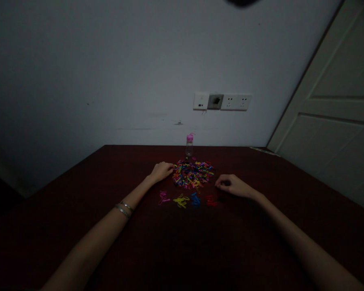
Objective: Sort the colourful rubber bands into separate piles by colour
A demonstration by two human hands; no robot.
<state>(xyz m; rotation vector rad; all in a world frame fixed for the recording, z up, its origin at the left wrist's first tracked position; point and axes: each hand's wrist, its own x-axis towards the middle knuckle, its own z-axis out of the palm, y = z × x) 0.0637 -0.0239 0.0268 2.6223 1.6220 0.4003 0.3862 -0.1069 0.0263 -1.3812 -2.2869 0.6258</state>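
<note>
A heap of small multicoloured rubber bands (192, 173) lies on the dark red table. My left hand (162, 171) rests at the heap's left edge, fingers stretched toward it and fingertips touching the outer bands. To the right of the heap, my right hand (233, 185) has thumb and forefinger brought together in a ring; anything between the tips is too small to make out. In front of the heap lie separate little groups: pink bands (163, 198), yellow bands (181, 200), blue bands (195, 199) and red bands (211, 201).
Behind the heap stands a small clear bottle (189, 147) with a pink cap. The table (133, 250) meets a pale wall (139, 72) carrying a row of sockets (221, 102). A panelled door (336, 105) is at the right. The light is dim.
</note>
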